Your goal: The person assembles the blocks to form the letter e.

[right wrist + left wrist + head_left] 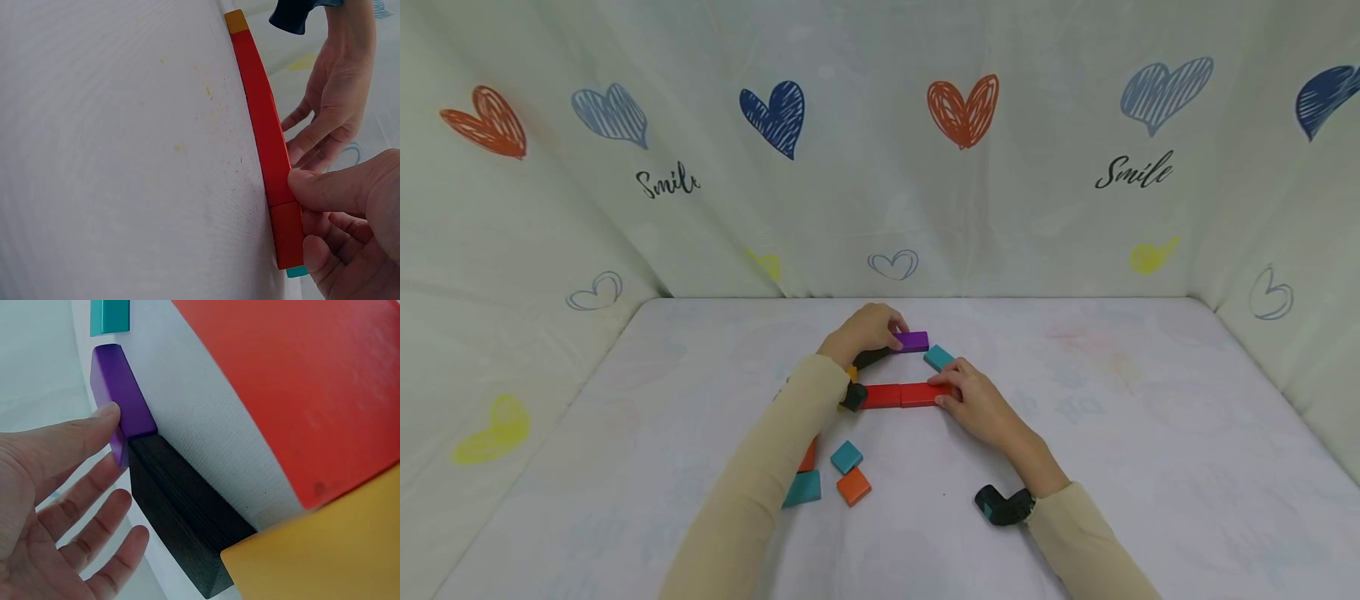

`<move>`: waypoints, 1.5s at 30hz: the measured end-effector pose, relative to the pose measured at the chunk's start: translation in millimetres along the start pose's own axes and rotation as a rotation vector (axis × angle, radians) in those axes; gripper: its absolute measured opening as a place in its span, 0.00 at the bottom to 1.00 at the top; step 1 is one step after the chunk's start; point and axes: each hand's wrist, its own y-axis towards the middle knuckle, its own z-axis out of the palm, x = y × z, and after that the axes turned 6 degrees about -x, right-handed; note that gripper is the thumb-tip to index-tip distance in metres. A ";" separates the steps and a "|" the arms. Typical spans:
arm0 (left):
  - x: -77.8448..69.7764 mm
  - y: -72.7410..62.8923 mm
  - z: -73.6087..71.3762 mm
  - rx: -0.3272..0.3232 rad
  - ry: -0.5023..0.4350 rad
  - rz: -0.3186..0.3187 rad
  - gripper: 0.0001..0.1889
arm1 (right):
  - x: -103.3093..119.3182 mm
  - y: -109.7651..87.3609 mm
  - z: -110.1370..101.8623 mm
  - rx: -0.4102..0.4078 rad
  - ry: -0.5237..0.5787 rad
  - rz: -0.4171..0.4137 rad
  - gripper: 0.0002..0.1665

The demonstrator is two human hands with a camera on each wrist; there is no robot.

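Note:
My left hand (pixel 867 328) pinches a purple block (pixel 913 342) between thumb and fingers. In the left wrist view the purple block's near end meets a black block (pixel 181 506), and that one touches a yellow block (pixel 331 544). My right hand (pixel 976 407) holds the right end of a red block (pixel 919 395), thumb on its near side. A second red block (pixel 882 396) lies end to end with it, in one straight row. Just beyond the right fingertips sits a teal block (pixel 938 357), apart from the purple one.
Nearer on the white table (pixel 1150 433) lie a small teal block (pixel 847 457) and an orange block (pixel 853 487), corners close together. Another teal block (pixel 802 489) and an orange piece (pixel 808 456) are partly hidden by the left sleeve. A patterned curtain (pixel 880 200) stands behind.

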 end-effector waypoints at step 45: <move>28.2 -76.2 -18.0 -0.040 -0.008 -0.046 0.16 | 4.7 -0.9 1.0 -0.007 -0.041 0.021 0.16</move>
